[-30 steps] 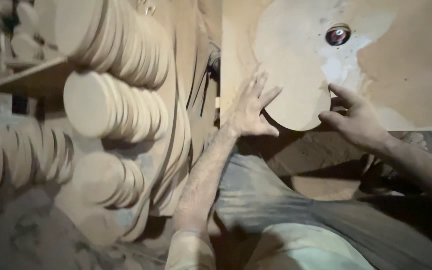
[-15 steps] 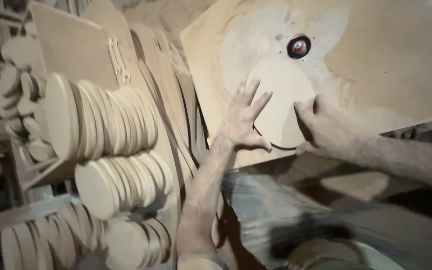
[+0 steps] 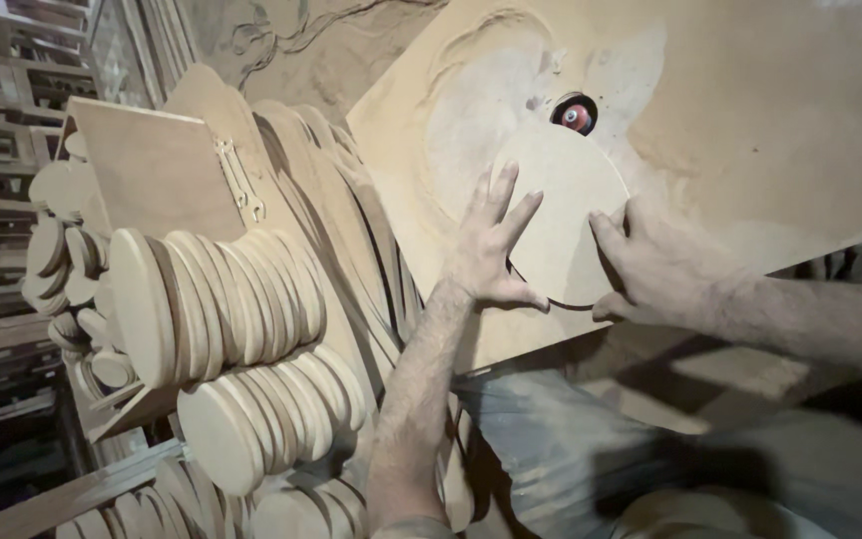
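A round wooden disc (image 3: 563, 205) lies flat on a dusty work table (image 3: 750, 110), its far edge against a small red spinning cutter (image 3: 576, 117) that pokes up through the table. My left hand (image 3: 489, 245) presses flat on the disc's left side, fingers spread. My right hand (image 3: 655, 265) holds the disc's right edge with fingers and thumb. Both forearms reach in from below.
Rows of finished wooden discs (image 3: 216, 299) stand on edge on racks to the left. Larger flat boards (image 3: 157, 180) lean behind them, one bearing a metal wrench (image 3: 239, 180). Wooden shelving (image 3: 2, 150) fills the far left. My dusty trousers (image 3: 591, 449) show below.
The view has swung so the table sits more central. Both hands have turned the disc and slid it along the cutter; my left hand now lies further onto the disc.
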